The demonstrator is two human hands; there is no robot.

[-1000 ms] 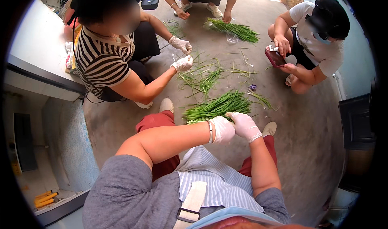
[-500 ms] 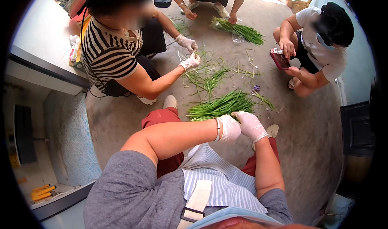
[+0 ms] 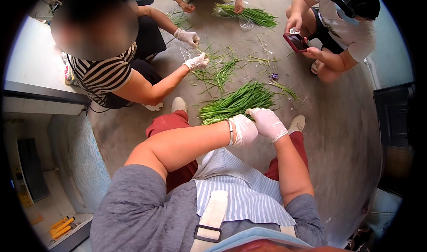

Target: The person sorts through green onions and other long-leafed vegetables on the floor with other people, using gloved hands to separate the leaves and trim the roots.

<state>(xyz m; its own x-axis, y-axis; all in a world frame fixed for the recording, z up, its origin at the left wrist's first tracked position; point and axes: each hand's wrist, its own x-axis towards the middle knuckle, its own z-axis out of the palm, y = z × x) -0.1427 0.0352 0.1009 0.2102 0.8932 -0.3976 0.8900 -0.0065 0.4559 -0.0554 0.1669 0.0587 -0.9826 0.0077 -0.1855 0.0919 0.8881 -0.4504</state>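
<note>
A thick heap of long green stalks that look like chives (image 3: 238, 100) lies on the concrete floor between my feet. My left hand (image 3: 244, 131), in a pale thin glove, is curled closed at the heap's near edge. Right beside it my right hand (image 3: 267, 124), gloved too, has its fingers bent in a pinch towards the left. The two hands meet above the near edge of the heap. Whatever lies between their fingertips is too small or hidden to make out.
Loose stalks (image 3: 222, 72) are strewn beyond the heap, and a small bunch with a purple tie (image 3: 284, 89) lies to its right. A gloved co-worker (image 3: 104, 76) crouches left; another person (image 3: 342, 34) holds a phone (image 3: 296, 42). A bagged bunch (image 3: 253, 16) lies farther off.
The whole view has shifted, so people and stalks sit higher and farther left in it. My hands stay together by the heap, still closed.
</note>
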